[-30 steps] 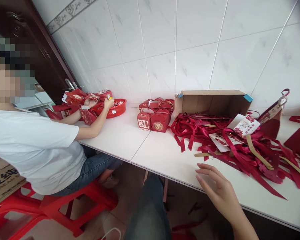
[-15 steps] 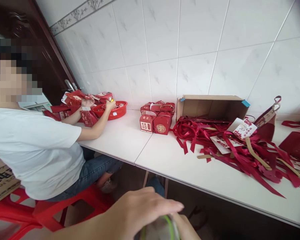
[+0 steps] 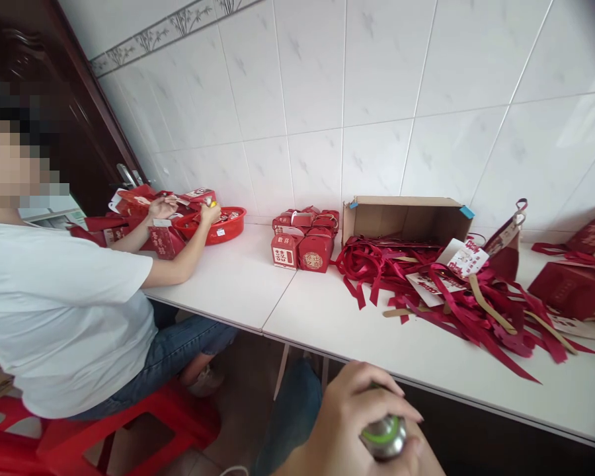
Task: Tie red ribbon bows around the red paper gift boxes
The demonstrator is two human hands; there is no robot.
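Note:
Low in the view, in front of the table's edge, my left hand (image 3: 344, 416) is closed around a silver metal bottle (image 3: 387, 441) with a green ring. Its rounded metal end shows below my fingers; the rest is covered. My right hand (image 3: 420, 451) is close against the bottle from the right, mostly hidden behind my left hand and cut off by the frame, and it appears to grip the bottle too. Beyond my hands, a heap of dark red ribbons (image 3: 456, 297) with white printed tags lies on the white table (image 3: 322, 317).
An open cardboard box (image 3: 401, 215) lies on its side by the wall. Small red gift boxes (image 3: 305, 244) stand left of it, larger red boxes (image 3: 565, 287) at right. A seated co-worker (image 3: 74, 311) handles small items over a red basin (image 3: 228, 228).
My hands and the bottle have risen and moved right, showing more of the bottle's metal end. The view has turned slightly right, bringing in more red boxes.

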